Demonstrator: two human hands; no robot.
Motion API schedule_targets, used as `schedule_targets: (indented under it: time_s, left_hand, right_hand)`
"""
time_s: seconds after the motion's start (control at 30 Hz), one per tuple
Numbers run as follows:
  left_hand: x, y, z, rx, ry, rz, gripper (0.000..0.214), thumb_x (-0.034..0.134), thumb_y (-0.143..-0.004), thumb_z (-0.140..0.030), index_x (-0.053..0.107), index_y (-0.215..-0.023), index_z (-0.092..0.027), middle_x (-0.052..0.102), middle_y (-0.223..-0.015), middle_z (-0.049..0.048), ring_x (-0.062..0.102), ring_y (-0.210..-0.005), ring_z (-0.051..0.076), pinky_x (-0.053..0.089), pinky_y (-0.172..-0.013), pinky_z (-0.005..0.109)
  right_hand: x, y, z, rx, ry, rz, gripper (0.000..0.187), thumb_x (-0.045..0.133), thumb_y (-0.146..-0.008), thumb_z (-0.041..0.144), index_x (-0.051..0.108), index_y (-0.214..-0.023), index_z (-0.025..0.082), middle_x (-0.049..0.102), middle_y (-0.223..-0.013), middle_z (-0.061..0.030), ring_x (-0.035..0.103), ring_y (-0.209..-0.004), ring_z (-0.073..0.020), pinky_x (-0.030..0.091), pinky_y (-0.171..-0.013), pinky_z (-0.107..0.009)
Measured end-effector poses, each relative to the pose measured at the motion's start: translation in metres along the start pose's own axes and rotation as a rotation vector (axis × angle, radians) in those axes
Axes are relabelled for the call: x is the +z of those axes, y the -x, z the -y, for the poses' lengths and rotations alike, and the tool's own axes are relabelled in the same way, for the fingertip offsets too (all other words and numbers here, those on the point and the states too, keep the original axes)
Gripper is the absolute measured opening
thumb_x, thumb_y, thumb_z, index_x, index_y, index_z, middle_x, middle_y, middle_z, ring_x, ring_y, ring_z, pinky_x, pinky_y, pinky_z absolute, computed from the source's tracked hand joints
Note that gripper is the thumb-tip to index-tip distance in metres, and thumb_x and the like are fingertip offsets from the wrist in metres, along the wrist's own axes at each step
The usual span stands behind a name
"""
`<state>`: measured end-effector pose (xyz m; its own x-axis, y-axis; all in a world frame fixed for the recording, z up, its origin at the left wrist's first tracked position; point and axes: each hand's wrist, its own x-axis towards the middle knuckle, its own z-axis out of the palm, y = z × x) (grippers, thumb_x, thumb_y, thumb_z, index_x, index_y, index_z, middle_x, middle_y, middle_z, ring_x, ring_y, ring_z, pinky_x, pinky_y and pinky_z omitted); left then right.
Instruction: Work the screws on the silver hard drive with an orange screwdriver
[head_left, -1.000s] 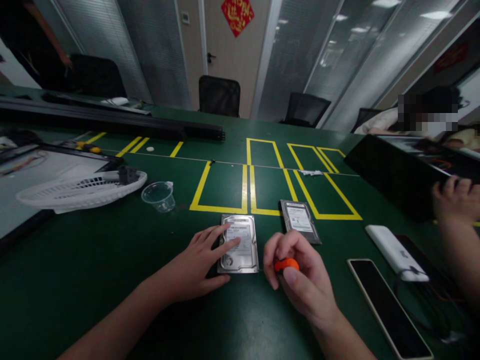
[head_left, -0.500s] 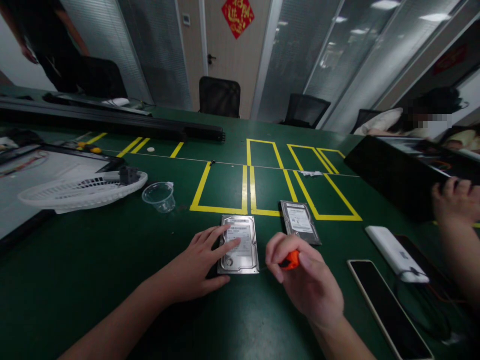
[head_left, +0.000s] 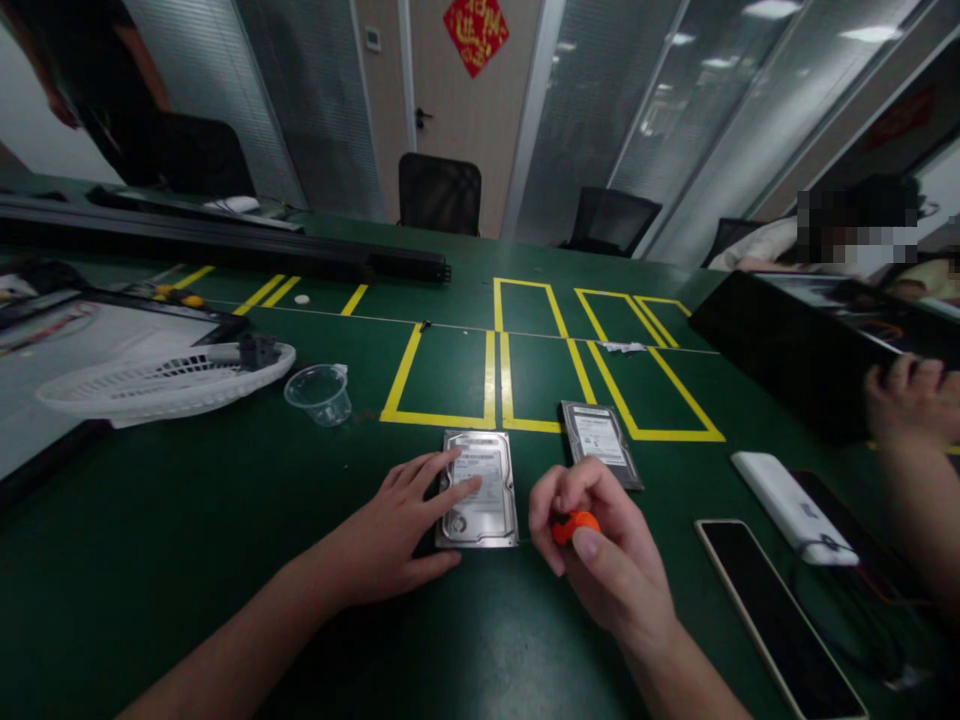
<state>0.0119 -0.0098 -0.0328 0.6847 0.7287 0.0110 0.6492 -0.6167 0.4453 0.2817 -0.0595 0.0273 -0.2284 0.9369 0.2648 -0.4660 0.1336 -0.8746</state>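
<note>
A silver hard drive (head_left: 484,480) lies flat on the green table (head_left: 225,560). My left hand (head_left: 401,525) rests on its left side, fingers stretched out over the label. My right hand (head_left: 600,555) is closed around a small screwdriver with an orange handle (head_left: 571,525), whose thin tip points at the drive's lower right corner. A second, smaller hard drive (head_left: 600,440) lies just behind my right hand.
A clear plastic cup (head_left: 321,392) and a white basket (head_left: 161,385) stand at the left. A white power bank (head_left: 791,505) and a black phone (head_left: 776,610) lie at the right, near another person's hand (head_left: 911,400). Yellow tape boxes (head_left: 525,360) mark the table's middle.
My right hand has turned the orange handle between its fingers, staying at the drive's lower right corner. My left hand and the drive have not moved.
</note>
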Motion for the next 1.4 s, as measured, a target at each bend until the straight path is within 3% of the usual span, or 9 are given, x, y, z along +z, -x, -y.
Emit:
schedule_targets:
  time_s: [0.13,0.27,0.57,0.8,1.0,1.27,1.4]
  left_hand:
    - [0.0021,0.0004,0.0017,0.013,0.003,-0.016,0.091,0.082,-0.101,-0.043,0.035,-0.179,-0.046,0.018,-0.190,0.0060,0.029,-0.169,0.049,0.034,-0.132,0.070]
    - [0.0018,-0.0002,0.0014,0.005,0.003,-0.007,0.092,0.083,-0.100,-0.042,0.036,-0.179,-0.046,0.018,-0.190,0.0062,0.028,-0.169,0.049,0.035,-0.131,0.072]
    - [-0.0013,-0.0012,-0.0013,-0.020,0.001,0.025,0.092,0.083,-0.100,-0.041,0.035,-0.179,-0.045,0.016,-0.190,0.0071,0.026,-0.170,0.049,0.035,-0.130,0.073]
    - [-0.0024,-0.0011,-0.0023,-0.024,-0.008,0.036,0.091,0.082,-0.101,-0.041,0.036,-0.179,-0.043,0.016,-0.190,0.0081,0.026,-0.170,0.049,0.034,-0.131,0.073]
    - [0.0007,-0.0004,0.0002,-0.003,-0.001,0.013,0.092,0.084,-0.100,-0.041,0.037,-0.179,-0.043,0.017,-0.190,0.0087,0.027,-0.169,0.050,0.034,-0.131,0.073]
    - [0.0008,-0.0007,0.0000,-0.022,0.004,0.028,0.093,0.084,-0.099,-0.041,0.036,-0.179,-0.045,0.018,-0.190,0.0070,0.027,-0.169,0.050,0.034,-0.131,0.073]
    - [0.0009,-0.0008,0.0003,-0.022,0.000,0.024,0.093,0.084,-0.100,-0.040,0.035,-0.179,-0.045,0.016,-0.190,0.0070,0.026,-0.169,0.050,0.034,-0.131,0.074]
  right_hand:
    - [0.0016,-0.0024,0.0045,-0.017,0.010,-0.020,0.028,0.068,-0.106,0.048,0.076,-0.105,0.021,0.072,-0.098,-0.0080,0.051,-0.063,-0.0160,0.037,-0.062,-0.034]
    - [0.0018,-0.0037,0.0066,-0.025,-0.003,-0.005,0.036,0.058,-0.109,0.044,0.083,-0.104,0.018,0.070,-0.098,-0.0098,0.054,-0.066,-0.0182,0.039,-0.066,-0.037]
    - [-0.0017,-0.0012,0.0034,-0.012,0.054,0.026,0.021,0.071,-0.107,0.041,0.078,-0.107,0.021,0.068,-0.099,-0.0069,0.059,-0.076,-0.0193,0.044,-0.072,-0.035]
    - [0.0003,0.0006,-0.0003,0.004,0.012,0.041,0.016,0.078,-0.105,0.035,0.067,-0.110,0.025,0.070,-0.102,-0.0041,0.059,-0.071,-0.0161,0.040,-0.063,-0.031]
    - [-0.0018,0.0011,-0.0013,0.003,0.029,0.046,0.015,0.075,-0.107,0.038,0.074,-0.113,0.024,0.069,-0.101,-0.0048,0.056,-0.072,-0.0155,0.038,-0.063,-0.031]
    - [0.0003,-0.0022,0.0022,-0.024,0.004,0.018,0.039,0.057,-0.113,0.046,0.084,-0.110,0.018,0.068,-0.096,-0.0084,0.052,-0.071,-0.0182,0.037,-0.069,-0.037]
    - [0.0011,-0.0042,0.0038,-0.007,-0.037,0.018,0.038,0.057,-0.112,0.043,0.084,-0.103,0.017,0.068,-0.094,-0.0081,0.051,-0.070,-0.0178,0.038,-0.069,-0.036]
